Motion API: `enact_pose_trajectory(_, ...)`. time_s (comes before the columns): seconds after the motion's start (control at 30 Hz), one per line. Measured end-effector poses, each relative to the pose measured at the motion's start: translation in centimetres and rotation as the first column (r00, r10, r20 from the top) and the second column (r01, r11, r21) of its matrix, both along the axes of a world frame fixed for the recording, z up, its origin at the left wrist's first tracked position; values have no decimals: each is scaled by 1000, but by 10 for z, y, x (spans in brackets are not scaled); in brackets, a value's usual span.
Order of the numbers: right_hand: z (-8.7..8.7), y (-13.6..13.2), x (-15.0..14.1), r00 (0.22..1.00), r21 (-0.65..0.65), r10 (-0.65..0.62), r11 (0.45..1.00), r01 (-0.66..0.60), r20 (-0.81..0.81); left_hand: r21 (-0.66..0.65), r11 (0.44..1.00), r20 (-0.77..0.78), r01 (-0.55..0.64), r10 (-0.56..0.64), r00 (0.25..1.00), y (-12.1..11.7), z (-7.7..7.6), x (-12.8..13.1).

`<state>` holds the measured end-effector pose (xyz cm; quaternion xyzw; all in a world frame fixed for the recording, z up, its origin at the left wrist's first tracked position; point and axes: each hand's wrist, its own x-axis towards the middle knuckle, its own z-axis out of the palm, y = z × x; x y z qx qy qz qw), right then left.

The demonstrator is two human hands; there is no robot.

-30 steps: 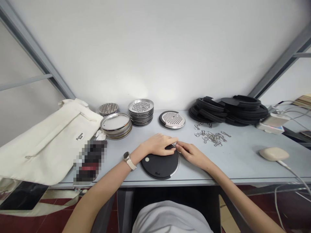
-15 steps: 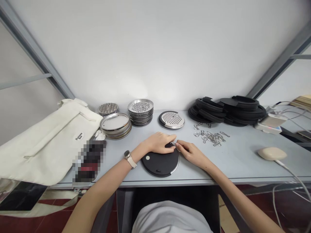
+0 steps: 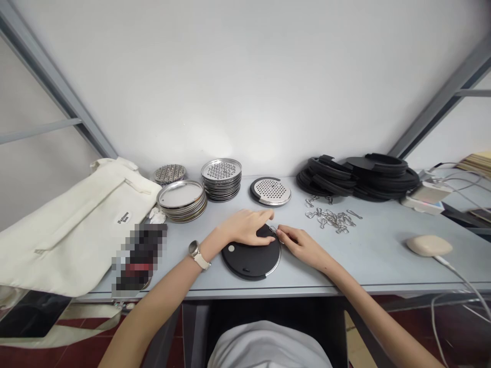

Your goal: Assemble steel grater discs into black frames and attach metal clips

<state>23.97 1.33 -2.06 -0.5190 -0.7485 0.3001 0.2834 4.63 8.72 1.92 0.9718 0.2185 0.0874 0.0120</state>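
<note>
Wire clip point(image 3: 273, 229), slim and silvery, lies at ten o'clock from the right hand point(image 3: 302, 248), whose thumb and forefinger pinch it; that hand is nearer. Its long axis seems to run from ten to four o'clock, though fingertips hide part of it. From the clip, the left hand point(image 3: 247, 227) sits at nine o'clock, palm down over a black disc point(image 3: 251, 261), thumb and forefinger spread apart. The clip is at the disc's edge, between one and two o'clock. The disc is flat and matt, with bright metal at its four o'clock rim. Farther out are tangled loose wire clips point(image 3: 336, 219) at two o'clock, a perforated metal plate point(image 3: 272, 190) at twelve, and stacked, rough-toothed plates point(image 3: 221, 170) at ten.
</note>
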Motion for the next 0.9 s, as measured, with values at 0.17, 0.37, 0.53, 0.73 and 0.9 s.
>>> enact_pose_trajectory(0.17,-1,0,0,1000,8,-7,1000,7,16,23,999,-109,27,-24,994,-5,0,0)
enact_pose_trajectory(0.37,-2,0,1,1000,10,-3,1000,2,8,-15,997,-53,76,-77,996,-10,-2,1)
enact_pose_trajectory(0.53,1,0,1,1000,3,-11,1000,11,-1,-1,995,-34,101,-101,994,-12,1,-1)
enact_pose_trajectory(0.73,-2,-1,0,999,0,-37,999,37,-19,3,992,-31,123,-123,992,-7,-2,-1)
enact_pose_trajectory(0.9,-5,-4,-4,995,41,-89,995,87,35,31,997,-40,74,-72,997,-7,-5,0)
